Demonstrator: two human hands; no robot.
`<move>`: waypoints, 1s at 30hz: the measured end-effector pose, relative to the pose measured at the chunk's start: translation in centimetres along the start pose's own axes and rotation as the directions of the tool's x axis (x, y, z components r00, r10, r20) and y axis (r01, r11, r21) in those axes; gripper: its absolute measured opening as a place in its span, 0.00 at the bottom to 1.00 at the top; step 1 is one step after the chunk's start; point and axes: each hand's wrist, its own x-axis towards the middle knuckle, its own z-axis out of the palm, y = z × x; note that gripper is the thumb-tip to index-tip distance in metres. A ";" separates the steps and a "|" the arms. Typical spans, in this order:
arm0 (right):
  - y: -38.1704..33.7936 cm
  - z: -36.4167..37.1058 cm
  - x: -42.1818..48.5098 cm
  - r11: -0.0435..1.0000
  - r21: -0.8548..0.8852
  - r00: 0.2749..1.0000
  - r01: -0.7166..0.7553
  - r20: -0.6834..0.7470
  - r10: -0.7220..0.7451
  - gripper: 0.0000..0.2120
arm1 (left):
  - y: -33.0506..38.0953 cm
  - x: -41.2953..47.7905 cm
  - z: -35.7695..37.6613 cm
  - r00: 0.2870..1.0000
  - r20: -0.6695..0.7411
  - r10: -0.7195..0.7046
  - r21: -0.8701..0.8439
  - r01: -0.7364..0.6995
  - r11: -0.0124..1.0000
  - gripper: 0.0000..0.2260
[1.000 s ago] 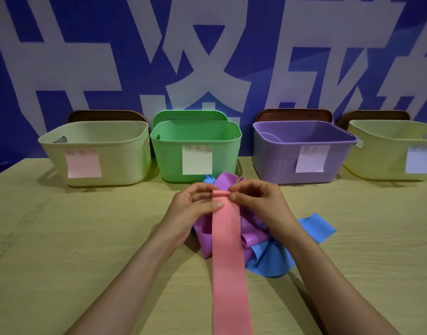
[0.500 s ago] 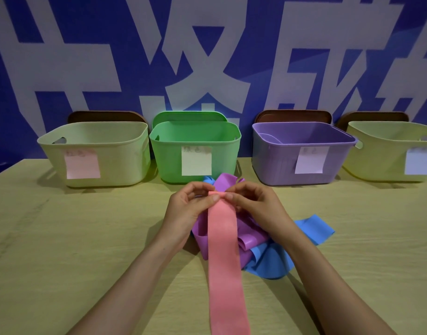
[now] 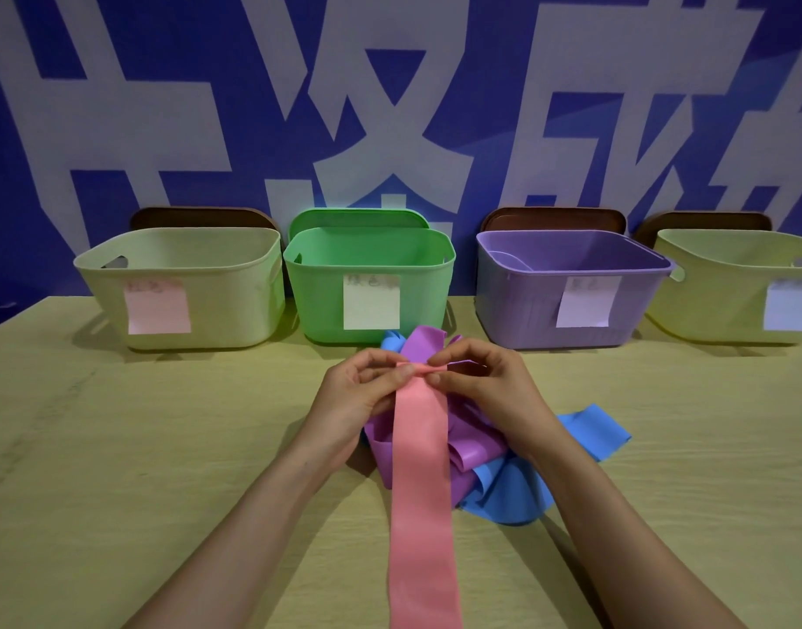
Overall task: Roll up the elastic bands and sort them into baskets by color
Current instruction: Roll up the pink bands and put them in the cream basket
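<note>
The left hand (image 3: 358, 394) and the right hand (image 3: 490, 388) are pinching the far end of the pink band (image 3: 420, 483) between thumbs and fingertips, one hand at each edge. That end is sitting between them as a small, tight curl. From the hands the band is running straight back between the forearms, lying flat on the table (image 3: 117, 447) and passing out at the bottom of the view.

Under the hands and wrists the purple band (image 3: 474, 449) is lying crumpled, with one loop poking up just beyond the fingertips. The blue band (image 3: 503, 497) is lying beneath it and spreading out past the right wrist.

Beyond the hands four baskets are standing in a row. The green basket (image 3: 321, 301) is just ahead of the left hand and the purple basket (image 3: 517, 311) ahead of the right. The left cream basket (image 3: 235, 301) is standing well out to the left, and the right cream basket (image 3: 717, 301) well out to the right, cut by the frame edge. Each is carrying a paper note (image 3: 371, 301) on its front.
</note>
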 end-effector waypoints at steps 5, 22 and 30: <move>-0.2 0.1 -0.2 1.000 -0.005 1.000 -0.006 0.028 0.006 0.07 | -0.1 0.0 -0.1 1.000 -0.003 0.008 -0.001 -0.008 1.000 0.10; 0.1 0.2 -0.2 0.999 -0.042 0.999 -0.034 0.012 0.035 0.06 | -0.3 0.1 0.1 1.000 -0.027 0.015 0.017 -0.015 1.000 0.10; -0.4 0.2 -0.4 1.000 -0.008 0.998 0.001 0.067 -0.001 0.10 | -0.2 -0.1 -0.1 0.996 -0.038 0.084 0.047 -0.082 0.995 0.07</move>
